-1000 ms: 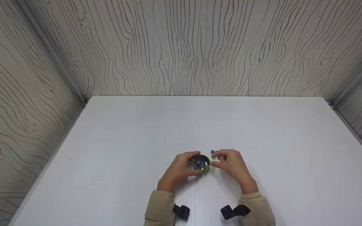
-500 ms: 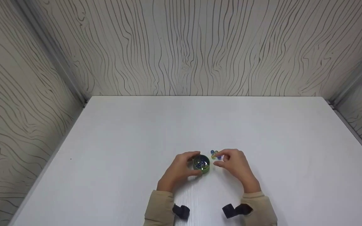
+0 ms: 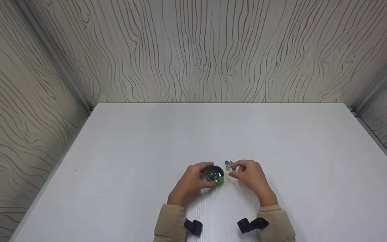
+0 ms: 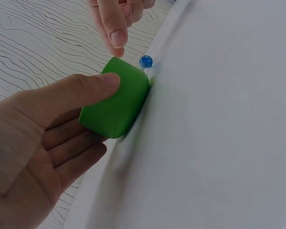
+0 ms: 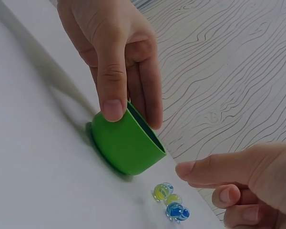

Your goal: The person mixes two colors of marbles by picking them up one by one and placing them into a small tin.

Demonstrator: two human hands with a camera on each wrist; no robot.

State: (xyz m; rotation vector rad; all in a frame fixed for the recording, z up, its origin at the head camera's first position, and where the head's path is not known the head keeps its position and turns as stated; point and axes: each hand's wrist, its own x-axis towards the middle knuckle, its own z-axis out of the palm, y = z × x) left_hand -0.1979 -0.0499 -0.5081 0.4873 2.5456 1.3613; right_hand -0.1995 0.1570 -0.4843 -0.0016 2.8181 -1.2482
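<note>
A small green cup (image 3: 219,183) stands on the white table with several glass marbles inside. My left hand (image 3: 190,179) grips it from the left, thumb on the near side and fingers on the far side. In the right wrist view the wall of the green cup (image 5: 126,143) looks smooth. Several marbles lie clustered just right of the cup, among them a yellow-green marble (image 5: 161,192) and a blue marble (image 5: 176,211). My right hand (image 3: 251,176) hovers beside them, thumb and index finger apart, other fingers curled in. Nothing shows between its fingertips.
The white table (image 3: 129,141) extends around both hands. Behind it rises a wood-grain patterned wall (image 3: 197,50), with side walls at left and right. Each sleeve carries a black wrist strap, such as the left strap (image 3: 193,227).
My right hand has drawn back from the cup's rim to the right, beside the loose marbles, uncovering more of them. My left hand has stayed on the cup.
</note>
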